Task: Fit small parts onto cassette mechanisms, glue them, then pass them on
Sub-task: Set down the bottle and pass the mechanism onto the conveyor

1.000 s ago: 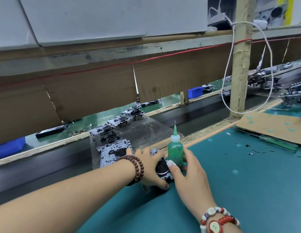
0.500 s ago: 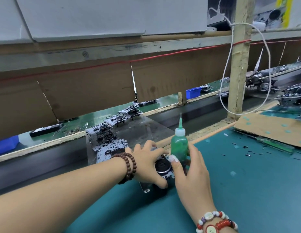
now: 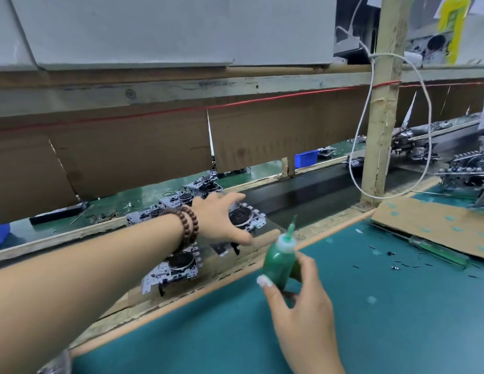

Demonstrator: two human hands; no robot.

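My left hand (image 3: 220, 218) reaches out over the dark conveyor belt (image 3: 303, 191) and grips a cassette mechanism (image 3: 246, 217), thumb on its near edge and fingers over its far edge. A second mechanism (image 3: 178, 265) lies on the belt below my left forearm. My right hand (image 3: 303, 300) holds a green glue bottle (image 3: 278, 261) above the teal mat (image 3: 384, 306), nozzle tilted up and to the right. Several small black parts (image 3: 397, 263) lie scattered on the mat to the right.
Several more mechanisms (image 3: 181, 198) sit in a row beyond the belt. A wooden post (image 3: 381, 103) with a white cable (image 3: 362, 122) stands at right. A cardboard sheet (image 3: 438, 225) and a green screwdriver (image 3: 435, 251) lie on the mat. A blue bin (image 3: 305, 159) sits far back.
My left hand has carried the mechanism from the mat's edge out over the belt. My right hand has lifted the glue bottle off the mechanism and drawn it back, tilted.
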